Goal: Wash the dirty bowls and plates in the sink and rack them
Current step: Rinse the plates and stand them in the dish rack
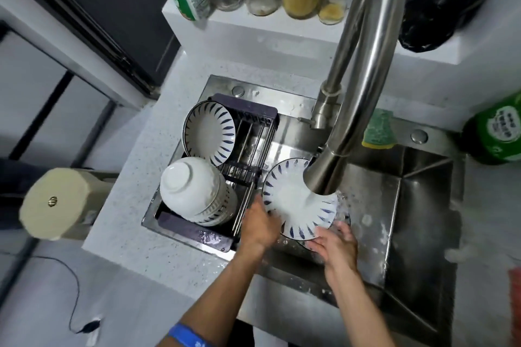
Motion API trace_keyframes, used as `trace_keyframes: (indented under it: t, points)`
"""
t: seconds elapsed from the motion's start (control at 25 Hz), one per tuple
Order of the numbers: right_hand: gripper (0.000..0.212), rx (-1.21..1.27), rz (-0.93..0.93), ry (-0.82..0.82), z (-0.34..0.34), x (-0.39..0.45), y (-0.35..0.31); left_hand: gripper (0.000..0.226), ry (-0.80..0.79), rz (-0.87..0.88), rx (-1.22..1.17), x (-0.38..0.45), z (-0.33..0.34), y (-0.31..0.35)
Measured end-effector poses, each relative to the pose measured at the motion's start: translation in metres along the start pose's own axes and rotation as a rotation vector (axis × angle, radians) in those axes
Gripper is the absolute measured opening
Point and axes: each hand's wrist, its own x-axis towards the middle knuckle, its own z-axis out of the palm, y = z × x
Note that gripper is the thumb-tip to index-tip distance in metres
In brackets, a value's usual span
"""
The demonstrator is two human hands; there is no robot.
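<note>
Head view: both hands hold a blue-patterned plate (293, 200) under the running faucet (363, 70) in the sink (417, 205). Left hand (258, 227) grips its left rim, right hand (335, 242) its near edge. Beside it, the rack (253, 127) carries a plate and stacked bowls (194, 191).

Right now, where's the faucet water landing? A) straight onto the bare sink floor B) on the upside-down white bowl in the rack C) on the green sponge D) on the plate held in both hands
D: the stream from the faucet falls onto the blue-patterned plate, which the left hand and right hand hold by its edges over the sink.
</note>
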Motion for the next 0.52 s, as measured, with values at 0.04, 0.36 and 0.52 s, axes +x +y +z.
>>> trace_keyframes:
  t: [0.04,0.36,0.52]
  points:
    - [0.041,0.033,0.0,-0.051,0.007,-0.005,-0.004,0.032,0.019,0.032,0.014,0.001,-0.011,0.008]
    - [0.015,-0.307,-0.128,-0.11,0.019,0.018,0.009,0.028,0.282,0.347,0.61,0.023,-0.159,0.096]
    - [0.02,-0.877,-0.143,0.253,-0.021,0.065,0.015,0.024,0.319,0.238,0.72,0.075,-0.2,0.095]
